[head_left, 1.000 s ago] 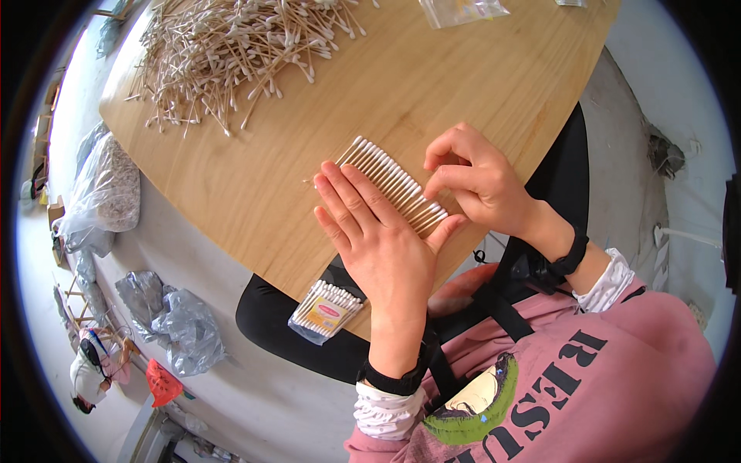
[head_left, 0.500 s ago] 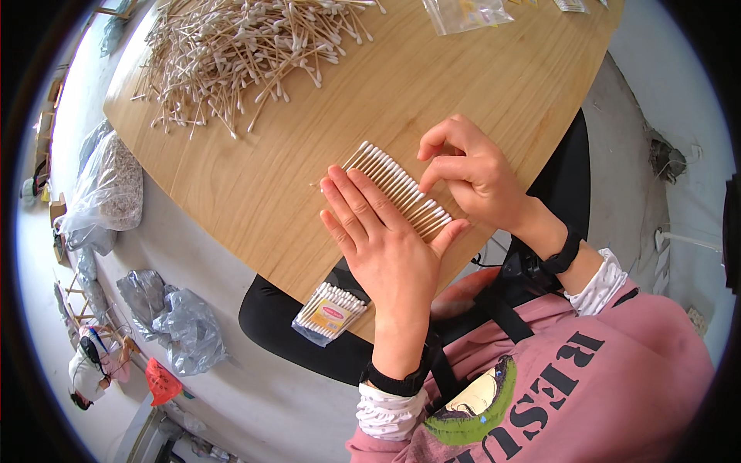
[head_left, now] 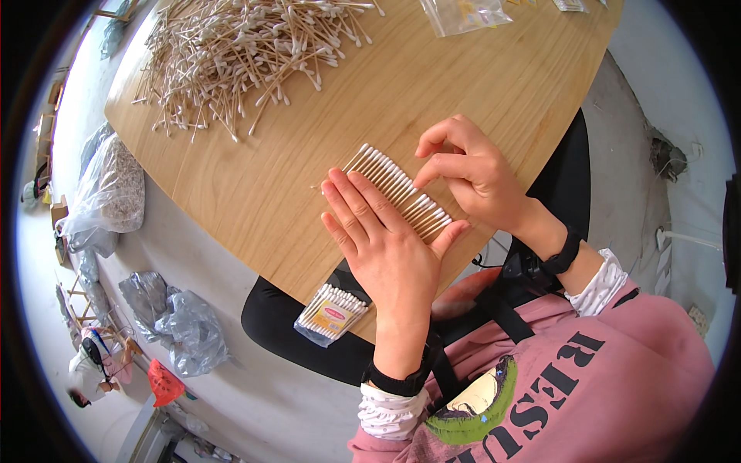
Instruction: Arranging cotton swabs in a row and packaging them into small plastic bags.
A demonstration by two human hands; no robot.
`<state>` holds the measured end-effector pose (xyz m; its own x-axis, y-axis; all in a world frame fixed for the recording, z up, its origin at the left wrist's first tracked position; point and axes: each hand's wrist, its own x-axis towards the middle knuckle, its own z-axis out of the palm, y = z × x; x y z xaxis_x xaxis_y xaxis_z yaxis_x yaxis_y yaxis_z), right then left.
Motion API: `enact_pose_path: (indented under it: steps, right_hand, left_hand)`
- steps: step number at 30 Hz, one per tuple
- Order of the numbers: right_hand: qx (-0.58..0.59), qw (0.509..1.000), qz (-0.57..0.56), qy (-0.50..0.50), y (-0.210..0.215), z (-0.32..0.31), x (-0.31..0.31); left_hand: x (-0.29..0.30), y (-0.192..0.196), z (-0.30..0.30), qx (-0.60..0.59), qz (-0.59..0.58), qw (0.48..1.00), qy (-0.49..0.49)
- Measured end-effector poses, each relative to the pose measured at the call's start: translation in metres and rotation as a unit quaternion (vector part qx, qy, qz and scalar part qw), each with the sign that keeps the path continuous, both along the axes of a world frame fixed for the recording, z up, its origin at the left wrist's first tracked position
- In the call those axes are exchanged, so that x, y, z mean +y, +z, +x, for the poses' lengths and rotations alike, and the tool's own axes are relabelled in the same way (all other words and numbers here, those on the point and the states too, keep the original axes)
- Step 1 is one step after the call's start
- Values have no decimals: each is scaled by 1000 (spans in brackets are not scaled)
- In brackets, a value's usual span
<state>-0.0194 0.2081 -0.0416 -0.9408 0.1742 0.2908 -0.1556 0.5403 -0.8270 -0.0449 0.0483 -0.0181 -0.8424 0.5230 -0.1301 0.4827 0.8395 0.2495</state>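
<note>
A tidy row of cotton swabs (head_left: pixel 391 177) lies side by side on the wooden table (head_left: pixel 432 85), white tips lined up toward the right. My left hand (head_left: pixel 390 251) is laid flat over the left part of the row, fingers straight, its thumb by the row's near end. At the tips on the right side is my right hand (head_left: pixel 475 174), its thumb touching or almost touching a swab head. A gap shows between that thumb and the bent index finger, with nothing held; the other fingers are curled. What lies under my left palm is hidden.
A large loose heap of cotton swabs (head_left: pixel 247 58) covers the far left of the table. A filled pack of swabs (head_left: pixel 332 312) sits near the front edge, left of my wrist. A clear plastic bag (head_left: pixel 467 15) lies at the back. Plastic sacks (head_left: pixel 189 332) stand on the floor.
My right thumb has shifted slightly left and up along the row of tips. My left hand stays flat in place.
</note>
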Motion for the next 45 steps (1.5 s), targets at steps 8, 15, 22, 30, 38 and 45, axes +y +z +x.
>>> enact_pose_path:
  steps: [8, 15, 22, 30, 38, 45]
  right_hand:
    - [-7, 999, 41, 21, 0, 0, 1]
    - [3, 999, 37, -6, 3, -2, -1]
    - [-20, 999, 39, 17, 1, -1, -2]
    - [6, 999, 49, -11, 1, -3, -4]
    - [-26, 997, 67, 17, 13, -14, -4]
    - [35, 979, 193, 58, 10, -64, -2]
  left_hand:
    - [0, 0, 1, 0, 13, 1000, 10]
    - [0, 1, 0, -5, 12, 1000, 2]
    - [-1, 0, 0, -3, 17, 1000, 3]
    - [-1, -1, 1, -12, 21, 1000, 5]
    - [0, -3, 2, -16, 37, 999, 8]
    - [-1, 0, 3, -20, 42, 999, 15]
